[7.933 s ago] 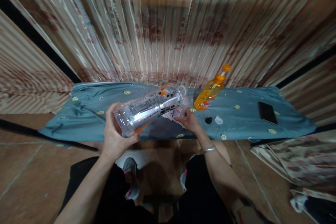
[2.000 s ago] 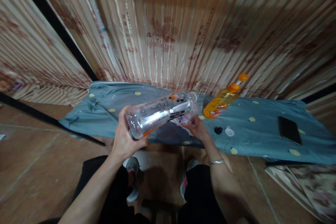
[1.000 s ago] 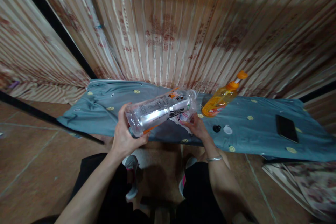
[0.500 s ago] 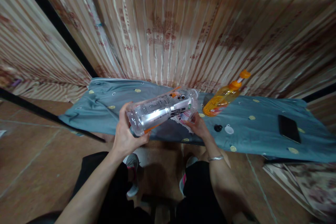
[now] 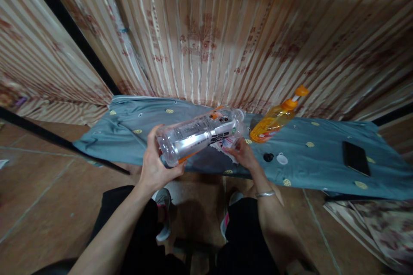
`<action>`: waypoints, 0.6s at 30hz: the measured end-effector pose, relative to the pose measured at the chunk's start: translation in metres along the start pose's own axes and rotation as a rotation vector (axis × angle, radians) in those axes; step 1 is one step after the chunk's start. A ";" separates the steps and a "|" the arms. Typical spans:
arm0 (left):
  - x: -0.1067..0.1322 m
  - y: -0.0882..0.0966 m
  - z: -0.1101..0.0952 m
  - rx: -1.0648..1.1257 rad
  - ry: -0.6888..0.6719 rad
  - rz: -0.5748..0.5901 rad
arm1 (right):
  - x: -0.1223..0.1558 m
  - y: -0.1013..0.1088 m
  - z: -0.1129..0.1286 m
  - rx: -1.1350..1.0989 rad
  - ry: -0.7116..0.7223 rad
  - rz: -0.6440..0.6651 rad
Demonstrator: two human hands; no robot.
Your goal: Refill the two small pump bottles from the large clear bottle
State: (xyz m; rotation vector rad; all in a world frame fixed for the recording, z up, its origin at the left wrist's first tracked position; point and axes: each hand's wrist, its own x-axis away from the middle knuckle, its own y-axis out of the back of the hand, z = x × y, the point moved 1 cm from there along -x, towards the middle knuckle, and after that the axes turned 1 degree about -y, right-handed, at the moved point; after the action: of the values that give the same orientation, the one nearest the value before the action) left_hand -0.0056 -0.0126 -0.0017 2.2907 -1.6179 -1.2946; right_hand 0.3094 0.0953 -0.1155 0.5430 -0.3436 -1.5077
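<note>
My left hand is closed around the base end of a clear plastic bottle with a silver, black and orange label. The bottle lies tilted in the air, its open-looking neck pointing right and slightly up. My right hand is by the neck end, fingers pinching a whitish plastic packet with a jagged edge and pink and blue print. Part of that packet is hidden behind the bottle. Right of the hands, an orange pump bottle of yellow-orange liquid stands on the cloth.
A patterned blue-green cloth covers the narrow bench. On it lie a small black cap, a white round piece and a dark phone. A striped curtain hangs behind, with a black pole at left.
</note>
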 end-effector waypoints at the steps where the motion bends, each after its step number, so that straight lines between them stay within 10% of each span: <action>1: 0.000 0.000 0.000 0.006 0.001 -0.002 | 0.000 0.000 0.000 -0.004 0.004 0.002; 18: -0.001 0.001 0.001 -0.015 -0.013 0.002 | 0.000 -0.001 0.003 -0.081 -0.016 0.008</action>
State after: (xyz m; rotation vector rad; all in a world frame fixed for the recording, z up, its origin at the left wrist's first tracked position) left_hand -0.0071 -0.0122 -0.0010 2.2760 -1.6079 -1.3193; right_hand 0.3065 0.0947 -0.1134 0.4654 -0.2954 -1.5122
